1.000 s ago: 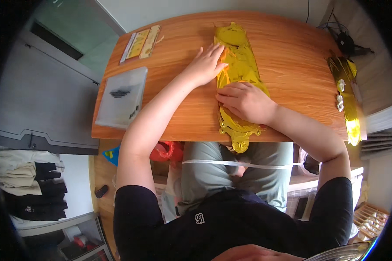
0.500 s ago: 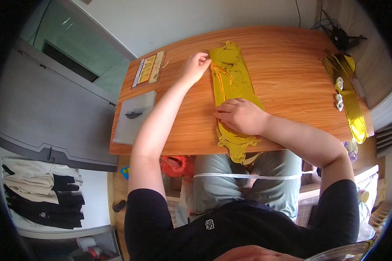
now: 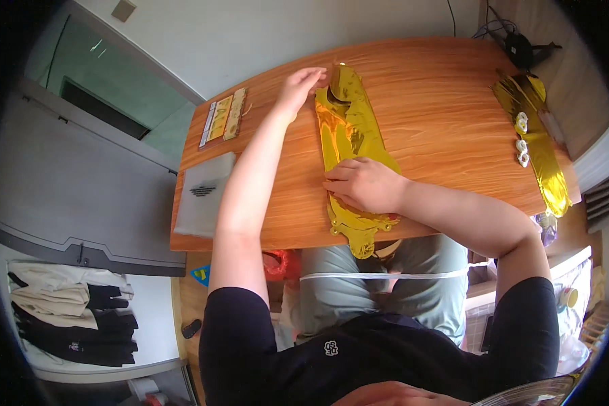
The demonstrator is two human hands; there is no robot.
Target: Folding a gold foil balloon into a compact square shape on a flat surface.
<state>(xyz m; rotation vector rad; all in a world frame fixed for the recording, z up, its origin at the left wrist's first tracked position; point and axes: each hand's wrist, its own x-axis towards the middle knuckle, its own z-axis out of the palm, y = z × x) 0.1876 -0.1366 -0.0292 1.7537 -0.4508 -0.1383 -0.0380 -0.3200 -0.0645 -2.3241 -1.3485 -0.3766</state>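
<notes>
One wooden table [image 3: 446, 135] by a pale wall [image 3: 284, 34] bears gold foil [image 3: 370, 132], left hand [image 3: 299, 89] and right hand [image 3: 369, 184] grip unclear

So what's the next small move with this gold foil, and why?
Probably smooth the far end of the gold foil lightly with the left hand: the foil looks creased there, and that hand is already by its far left edge, though whether it grips is unclear. The right hand rests on the nearer half, which should help steady it.
</notes>
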